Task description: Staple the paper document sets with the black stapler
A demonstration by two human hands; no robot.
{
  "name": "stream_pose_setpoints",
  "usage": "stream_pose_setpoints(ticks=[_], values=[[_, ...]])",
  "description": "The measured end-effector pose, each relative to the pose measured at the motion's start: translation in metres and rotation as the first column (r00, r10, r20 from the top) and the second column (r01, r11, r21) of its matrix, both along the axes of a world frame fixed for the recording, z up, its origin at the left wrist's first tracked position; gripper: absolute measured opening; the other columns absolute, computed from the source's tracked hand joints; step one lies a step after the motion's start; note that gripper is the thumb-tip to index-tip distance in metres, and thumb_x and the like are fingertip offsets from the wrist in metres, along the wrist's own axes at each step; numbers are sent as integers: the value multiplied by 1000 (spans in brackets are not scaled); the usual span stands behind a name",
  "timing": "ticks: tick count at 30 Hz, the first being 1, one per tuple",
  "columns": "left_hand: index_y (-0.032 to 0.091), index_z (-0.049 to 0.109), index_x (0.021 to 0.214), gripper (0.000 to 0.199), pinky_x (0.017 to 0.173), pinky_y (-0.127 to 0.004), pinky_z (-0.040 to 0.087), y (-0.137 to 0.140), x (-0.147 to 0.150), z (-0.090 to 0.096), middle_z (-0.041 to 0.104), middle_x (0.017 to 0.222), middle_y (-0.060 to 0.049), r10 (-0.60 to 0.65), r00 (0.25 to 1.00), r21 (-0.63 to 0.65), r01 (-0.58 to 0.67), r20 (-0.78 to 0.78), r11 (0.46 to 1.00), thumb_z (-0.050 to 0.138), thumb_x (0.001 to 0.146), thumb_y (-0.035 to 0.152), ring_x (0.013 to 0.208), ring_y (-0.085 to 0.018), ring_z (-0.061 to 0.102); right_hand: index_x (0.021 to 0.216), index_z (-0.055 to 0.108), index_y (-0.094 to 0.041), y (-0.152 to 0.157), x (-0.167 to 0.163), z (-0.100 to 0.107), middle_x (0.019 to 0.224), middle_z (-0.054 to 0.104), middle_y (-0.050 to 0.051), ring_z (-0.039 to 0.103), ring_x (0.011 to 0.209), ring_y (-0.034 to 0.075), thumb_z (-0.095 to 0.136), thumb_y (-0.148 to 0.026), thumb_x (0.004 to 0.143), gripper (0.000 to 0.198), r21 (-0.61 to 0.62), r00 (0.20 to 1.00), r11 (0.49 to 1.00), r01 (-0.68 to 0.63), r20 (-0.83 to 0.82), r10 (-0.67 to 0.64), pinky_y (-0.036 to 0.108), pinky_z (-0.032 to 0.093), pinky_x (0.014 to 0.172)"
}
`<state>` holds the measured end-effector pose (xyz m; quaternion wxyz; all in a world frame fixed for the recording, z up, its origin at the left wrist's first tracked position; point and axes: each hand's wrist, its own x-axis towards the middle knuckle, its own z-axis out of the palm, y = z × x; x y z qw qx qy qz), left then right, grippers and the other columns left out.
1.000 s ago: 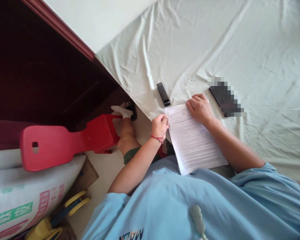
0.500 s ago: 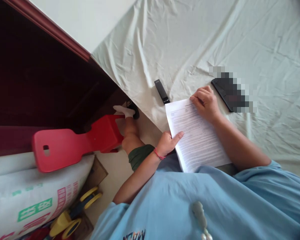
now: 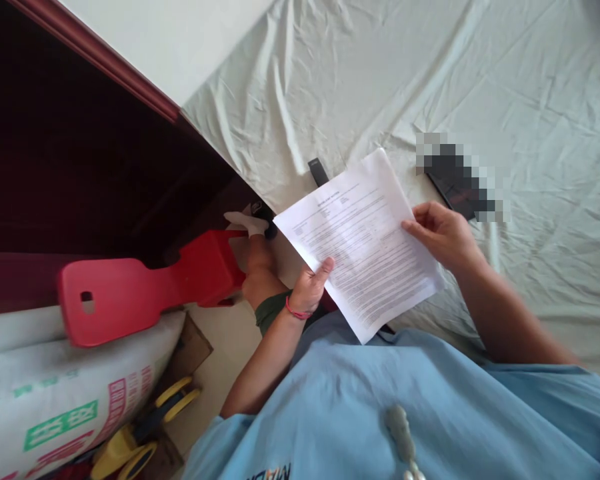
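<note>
Several printed sheets of paper (image 3: 363, 250) are held in front of my chest, tilted toward the left. My left hand (image 3: 311, 285) grips their left edge, thumb on top and fingers hidden underneath. On the right edge, my right hand (image 3: 443, 235) pinches the sheets between thumb and fingers. Past the top edge of the papers lies a slim black device (image 3: 318, 172), its lower part covered by them. A dark phone-like object (image 3: 457, 183), partly blurred out, lies on the white sheet just beyond my right hand.
A wrinkled white bedsheet (image 3: 380, 80) spreads ahead and right. At left stand a red plastic chair (image 3: 110, 297), a printed white sack (image 3: 80, 387) and a yellow wheeled toy (image 3: 120, 450). Dark red wooden furniture (image 3: 80, 153) fills the upper left.
The papers have risen and turned counterclockwise, now covering more of the black device. My right hand has moved from their top corner to the right edge; my left hand has shifted left.
</note>
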<state>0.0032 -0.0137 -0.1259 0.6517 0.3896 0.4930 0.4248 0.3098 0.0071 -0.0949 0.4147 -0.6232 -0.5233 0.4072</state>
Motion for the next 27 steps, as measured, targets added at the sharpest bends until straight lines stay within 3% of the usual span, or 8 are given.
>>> stream_pose_setpoints(ticks=[3, 7, 10, 13, 17, 22, 27], values=[[17, 85, 117, 60, 130, -53, 46, 4, 8, 11, 80, 132, -15, 14, 999, -80, -10, 53, 997, 94, 79, 62, 138, -36, 70, 85, 65, -28, -19, -5, 0, 73, 63, 0, 51, 59, 16, 84, -62, 88, 39, -78, 991, 994, 77, -104, -85, 32, 39, 51], [14, 87, 103, 56, 123, -55, 53, 7, 13, 29, 84, 116, -16, 16, 986, -242, 24, 165, 970, 102, 68, 55, 128, -40, 75, 82, 64, -27, -25, -11, -4, 70, 60, -1, 48, 59, 15, 84, -63, 84, 41, -97, 972, 981, 168, -150, -181, 32, 35, 52], [14, 86, 90, 52, 117, -54, 57, 6, 10, 32, 84, 101, -15, 51, 987, -316, -1, 151, 949, 105, 60, 52, 122, -41, 77, 82, 64, -27, -22, -10, -10, 69, 58, 0, 47, 59, 15, 82, -63, 85, 40, -104, 970, 977, 184, -140, -197, 32, 34, 53], [13, 85, 85, 55, 112, -53, 60, 2, 8, 26, 84, 92, -14, 31, 998, -309, -10, 62, 951, 105, 57, 57, 114, -40, 79, 83, 64, -27, -19, -8, -15, 69, 57, 0, 46, 59, 16, 77, -63, 88, 39, -115, 983, 983, 146, -100, -157, 32, 33, 53], [13, 86, 92, 56, 109, -50, 61, -2, 7, 15, 85, 101, -14, 71, 997, -245, -65, 16, 967, 107, 56, 51, 108, -35, 81, 86, 63, -26, -19, -10, -17, 68, 55, -1, 45, 60, 15, 73, -57, 91, 32, -86, 993, 989, 119, 16, -118, 32, 33, 55], [14, 86, 97, 61, 104, -46, 64, 0, 6, 11, 85, 106, -14, 153, 988, -260, -149, -5, 954, 109, 54, 51, 103, -33, 82, 74, 49, -27, -20, -11, -12, 61, 43, -5, 37, 57, 14, 70, -46, 89, 33, -62, 980, 995, 82, 189, -69, 32, 31, 56], [15, 85, 89, 63, 106, -50, 65, -1, 3, 10, 85, 95, -13, 220, 975, -290, -213, -7, 933, 107, 53, 62, 109, -37, 82, 70, 35, -27, -24, -7, -11, 61, 37, -4, 35, 59, 14, 64, -45, 92, 41, -7, 953, 996, 87, 291, -82, 33, 29, 58]])
